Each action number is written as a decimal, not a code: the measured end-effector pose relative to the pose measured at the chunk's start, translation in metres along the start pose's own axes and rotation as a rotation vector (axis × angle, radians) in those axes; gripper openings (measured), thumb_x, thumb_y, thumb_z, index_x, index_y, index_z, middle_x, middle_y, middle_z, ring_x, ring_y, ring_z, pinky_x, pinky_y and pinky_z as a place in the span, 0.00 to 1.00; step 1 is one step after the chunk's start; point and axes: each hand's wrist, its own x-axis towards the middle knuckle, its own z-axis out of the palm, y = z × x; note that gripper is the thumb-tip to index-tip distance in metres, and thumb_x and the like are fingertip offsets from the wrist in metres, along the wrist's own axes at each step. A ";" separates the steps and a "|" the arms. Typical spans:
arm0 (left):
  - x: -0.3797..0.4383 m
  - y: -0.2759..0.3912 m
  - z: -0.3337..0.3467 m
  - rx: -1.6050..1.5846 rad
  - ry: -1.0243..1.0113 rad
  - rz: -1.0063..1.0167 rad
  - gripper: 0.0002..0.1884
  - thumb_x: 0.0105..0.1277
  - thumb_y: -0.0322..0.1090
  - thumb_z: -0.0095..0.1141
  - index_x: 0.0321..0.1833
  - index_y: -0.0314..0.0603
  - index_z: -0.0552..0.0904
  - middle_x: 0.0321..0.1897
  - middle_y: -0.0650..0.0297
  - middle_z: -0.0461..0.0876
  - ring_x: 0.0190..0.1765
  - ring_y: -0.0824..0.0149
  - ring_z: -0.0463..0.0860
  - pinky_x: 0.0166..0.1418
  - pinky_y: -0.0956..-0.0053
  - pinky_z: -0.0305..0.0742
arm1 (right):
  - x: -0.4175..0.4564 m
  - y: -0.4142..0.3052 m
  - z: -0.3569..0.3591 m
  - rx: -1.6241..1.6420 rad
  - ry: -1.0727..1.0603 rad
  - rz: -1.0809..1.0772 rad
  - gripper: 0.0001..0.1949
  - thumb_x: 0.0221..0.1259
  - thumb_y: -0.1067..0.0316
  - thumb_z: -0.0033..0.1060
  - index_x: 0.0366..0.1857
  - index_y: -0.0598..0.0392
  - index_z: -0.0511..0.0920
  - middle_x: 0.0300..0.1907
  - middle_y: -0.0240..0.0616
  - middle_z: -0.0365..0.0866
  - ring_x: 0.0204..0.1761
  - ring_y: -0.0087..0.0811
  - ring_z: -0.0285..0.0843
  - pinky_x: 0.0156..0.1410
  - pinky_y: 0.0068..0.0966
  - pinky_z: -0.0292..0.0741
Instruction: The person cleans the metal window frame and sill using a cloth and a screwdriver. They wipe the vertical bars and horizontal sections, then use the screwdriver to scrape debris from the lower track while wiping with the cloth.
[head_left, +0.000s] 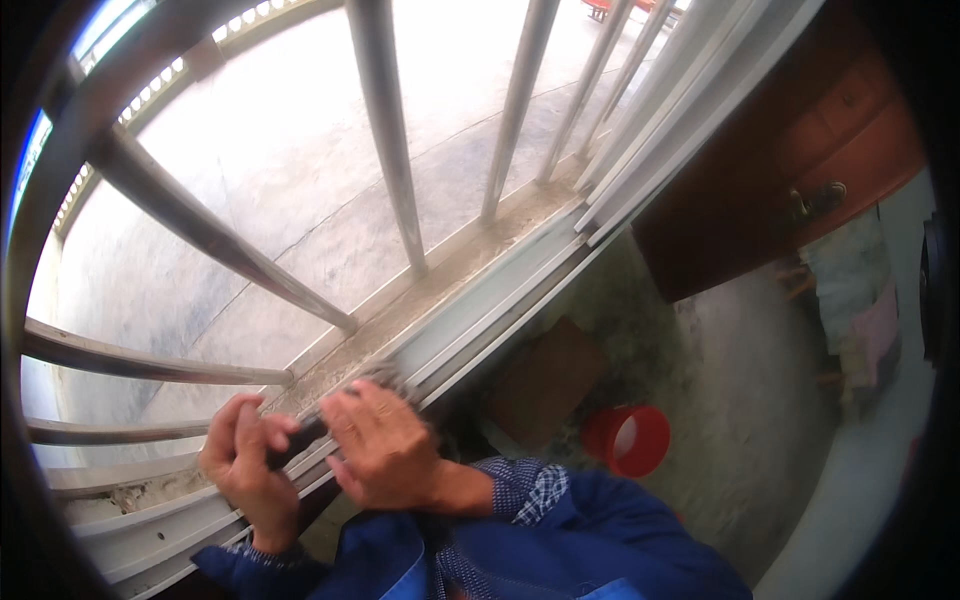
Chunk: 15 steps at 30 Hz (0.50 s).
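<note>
My left hand (251, 469) is curled around the dark handle (298, 442) of a tool over the window sill. My right hand (386, 446) rests on the same tool farther along, fingers bent over it. Blurred bristle-like material (390, 373) shows beyond my right hand, against the white window track (480, 322); the tool's exact kind is unclear. Dirt and crumbs lie on the outer sill ledge (442, 277), between the track and the metal bars.
Metal window bars (390, 150) rise beyond the sill. White sliding window frames (675, 112) stand at the upper right. Indoors are a red bucket (641, 441) on the floor, a flat brown piece (551, 379), a reddish-brown door (750, 202) and hanging cloths (855, 300).
</note>
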 end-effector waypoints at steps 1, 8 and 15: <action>-0.004 0.001 -0.014 0.015 0.042 0.000 0.10 0.79 0.30 0.57 0.51 0.28 0.84 0.22 0.66 0.74 0.31 0.68 0.80 0.46 0.73 0.78 | -0.002 -0.007 0.008 0.044 -0.003 -0.027 0.32 0.53 0.59 0.70 0.64 0.64 0.80 0.59 0.52 0.84 0.64 0.56 0.81 0.71 0.45 0.77; -0.015 0.004 -0.053 0.025 0.117 0.075 0.11 0.82 0.33 0.56 0.53 0.31 0.84 0.22 0.66 0.74 0.31 0.68 0.81 0.48 0.69 0.80 | 0.006 -0.017 0.022 0.234 -0.039 -0.140 0.21 0.59 0.67 0.64 0.57 0.63 0.83 0.53 0.52 0.86 0.59 0.53 0.85 0.65 0.41 0.81; -0.013 -0.008 -0.003 -0.011 0.098 0.069 0.10 0.82 0.30 0.54 0.53 0.29 0.84 0.22 0.63 0.79 0.32 0.68 0.84 0.47 0.72 0.80 | 0.015 0.026 -0.012 0.083 0.066 -0.130 0.16 0.59 0.66 0.66 0.51 0.58 0.86 0.48 0.44 0.90 0.54 0.51 0.89 0.59 0.39 0.85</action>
